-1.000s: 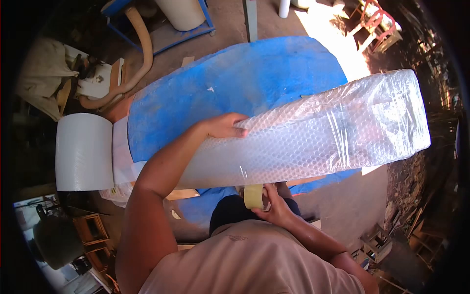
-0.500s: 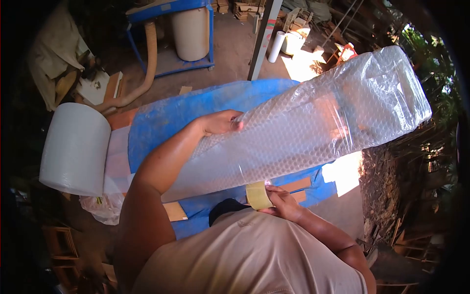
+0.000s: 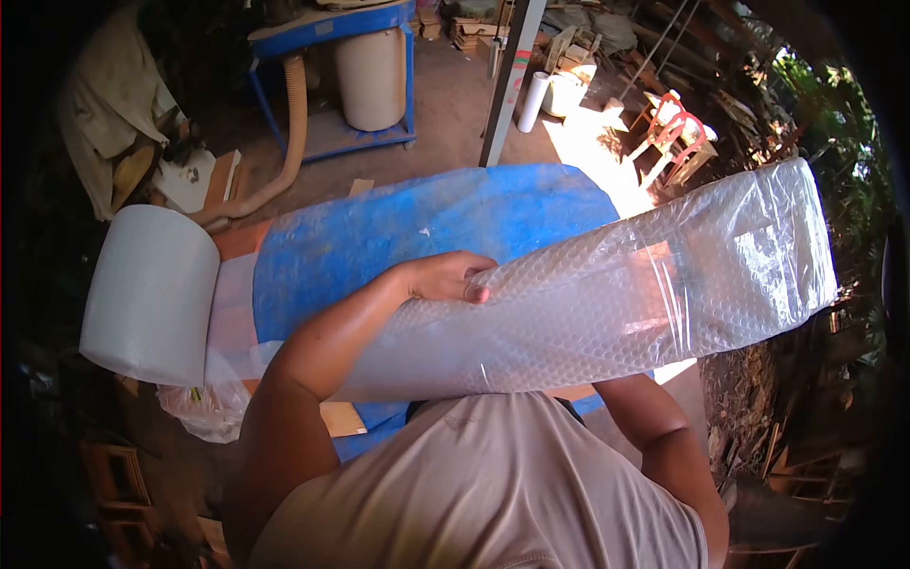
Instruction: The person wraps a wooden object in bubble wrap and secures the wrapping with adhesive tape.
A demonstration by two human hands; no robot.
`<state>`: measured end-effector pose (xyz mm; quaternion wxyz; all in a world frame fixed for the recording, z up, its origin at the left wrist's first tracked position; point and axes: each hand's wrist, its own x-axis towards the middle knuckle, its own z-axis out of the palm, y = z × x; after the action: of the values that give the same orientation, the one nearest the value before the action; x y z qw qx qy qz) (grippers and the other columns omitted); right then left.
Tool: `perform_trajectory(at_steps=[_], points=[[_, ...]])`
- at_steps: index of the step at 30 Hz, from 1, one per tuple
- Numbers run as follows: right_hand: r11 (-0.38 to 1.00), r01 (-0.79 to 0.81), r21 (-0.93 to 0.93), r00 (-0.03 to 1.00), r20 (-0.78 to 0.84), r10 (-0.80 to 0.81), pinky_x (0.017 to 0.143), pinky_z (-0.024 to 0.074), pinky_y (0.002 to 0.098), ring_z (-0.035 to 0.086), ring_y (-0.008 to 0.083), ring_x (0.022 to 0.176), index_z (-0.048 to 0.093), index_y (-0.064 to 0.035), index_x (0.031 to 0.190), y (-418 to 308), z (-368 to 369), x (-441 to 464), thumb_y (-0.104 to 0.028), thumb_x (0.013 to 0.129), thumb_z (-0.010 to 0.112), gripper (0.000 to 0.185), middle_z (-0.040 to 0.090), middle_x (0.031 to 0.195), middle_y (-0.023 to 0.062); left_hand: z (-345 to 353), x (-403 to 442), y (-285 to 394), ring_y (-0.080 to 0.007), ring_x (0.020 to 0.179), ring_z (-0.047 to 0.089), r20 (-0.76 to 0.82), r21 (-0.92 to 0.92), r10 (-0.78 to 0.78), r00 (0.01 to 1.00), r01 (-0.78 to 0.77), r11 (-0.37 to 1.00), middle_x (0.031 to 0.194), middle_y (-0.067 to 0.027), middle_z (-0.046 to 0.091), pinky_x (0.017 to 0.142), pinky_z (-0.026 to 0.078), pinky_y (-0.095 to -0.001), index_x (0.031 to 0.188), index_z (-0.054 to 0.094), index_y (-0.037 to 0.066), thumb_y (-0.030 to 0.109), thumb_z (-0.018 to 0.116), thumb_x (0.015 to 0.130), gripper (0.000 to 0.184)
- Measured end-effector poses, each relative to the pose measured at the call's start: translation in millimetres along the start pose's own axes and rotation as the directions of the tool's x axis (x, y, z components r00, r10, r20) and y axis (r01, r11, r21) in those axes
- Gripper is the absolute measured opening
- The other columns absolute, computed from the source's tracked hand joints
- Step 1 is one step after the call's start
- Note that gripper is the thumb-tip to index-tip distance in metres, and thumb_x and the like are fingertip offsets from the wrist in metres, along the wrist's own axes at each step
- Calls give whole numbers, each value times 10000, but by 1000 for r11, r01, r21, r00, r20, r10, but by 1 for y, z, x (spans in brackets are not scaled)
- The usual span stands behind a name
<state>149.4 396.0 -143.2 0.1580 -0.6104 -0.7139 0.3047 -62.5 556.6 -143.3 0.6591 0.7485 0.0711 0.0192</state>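
Observation:
A long box-shaped package in bubble wrap (image 3: pixel 569 313) slants across in front of my chest, its right end higher than its left. Something orange-brown shows through the clear wrap near that right end. My left hand (image 3: pixel 450 277) grips the package's far upper edge, thumb on the near side and fingers curled over. My right forearm (image 3: pixel 645 412) reaches beneath the package, which hides the hand, its fingers and whatever they hold.
A big white roll of bubble wrap (image 3: pixel 152 294) stands at the left, by a crumpled plastic bag (image 3: pixel 204 408). Below the package lies a blue sheet (image 3: pixel 379 228). Farther back are a metal post (image 3: pixel 512 85), a blue-framed machine (image 3: pixel 332 24) and a red chair (image 3: pixel 678 128).
The package has come down and closer to my body, its right end lower. My right hand, which held a roll of yellowish tape below it, has gone out of sight underneath.

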Motion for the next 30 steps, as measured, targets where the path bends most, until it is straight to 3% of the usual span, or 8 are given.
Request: perform_trajectory(at_steps=[13, 16, 19, 21, 24, 25, 27, 30], points=[[747, -279, 604, 863, 499, -81, 885, 458, 354, 589, 227, 1012, 564, -9, 1185, -55, -89, 61, -343, 948, 541, 410, 610, 1144, 140, 19, 21, -24, -169, 910, 591, -66, 157, 2, 998, 8, 988, 949, -92, 655, 780, 464, -315, 1159, 619, -7, 857, 542, 647, 1007], [885, -200, 420, 900, 436, -4, 823, 471, 342, 591, 205, 912, 545, 45, 1122, 30, -38, 126, -258, 925, 576, 363, 627, 1007, 121, 20, 22, -28, -148, 837, 582, -71, 245, 68, 995, -49, 968, 864, -81, 653, 718, 448, -291, 1003, 664, -8, 802, 465, 775, 865], [700, -261, 665, 947, 316, 53, 715, 433, 309, 536, 180, 773, 542, -4, 914, 21, -20, 132, -251, 946, 514, 251, 585, 837, 80, 32, 18, -23, -135, 795, 592, -232, 173, 118, 966, -78, 982, 750, -56, 629, 713, 456, -278, 817, 648, -17, 687, 429, 892, 741], [453, -167, 876, 985, 167, 39, 705, 433, 308, 535, 183, 751, 547, 3, 923, 7, -11, 127, -218, 938, 500, 226, 584, 823, 73, 42, 21, -18, -135, 662, 588, -488, -83, 90, 868, -149, 985, 626, -30, 556, 628, 480, -300, 654, 563, 2, 583, 451, 950, 661], [386, -121, 914, 993, 111, 50, 699, 432, 319, 539, 180, 786, 545, -7, 954, 4, 0, 121, -225, 948, 475, 230, 586, 887, 85, 50, 14, -10, -121, 529, 550, -729, -363, -155, 667, -185, 913, 559, -1, 490, 517, 472, -299, 621, 532, 42, 429, 533, 968, 520], [335, -87, 938, 995, 66, 73, 699, 433, 325, 542, 179, 795, 544, -10, 970, 3, 0, 120, -226, 951, 467, 229, 585, 903, 88, 50, 15, -13, -121, 529, 550, -733, -365, -157, 662, -188, 912, 559, -1, 490, 517, 472, -299, 621, 532, 42, 429, 533, 968, 520], [312, -55, 949, 998, 47, 31, 695, 436, 326, 550, 178, 802, 540, -9, 1024, 0, -3, 115, -246, 960, 470, 255, 592, 926, 85, 52, 19, -27, -108, 407, 451, -880, -358, -166, 446, -390, 848, 527, -23, 503, 400, 383, -267, 639, 549, 38, 308, 602, 938, 406], [245, -1, 969, 999, 12, -45, 689, 441, 326, 566, 176, 817, 532, -6, 1131, 4, 0, 110, -287, 978, 476, 325, 607, 972, 80, 54, 22, -34, -80, 544, 478, -895, -393, -246, 372, -395, 830, 641, 5, 506, 487, 406, -238, 706, 499, 86, 327, 686, 884, 354]])
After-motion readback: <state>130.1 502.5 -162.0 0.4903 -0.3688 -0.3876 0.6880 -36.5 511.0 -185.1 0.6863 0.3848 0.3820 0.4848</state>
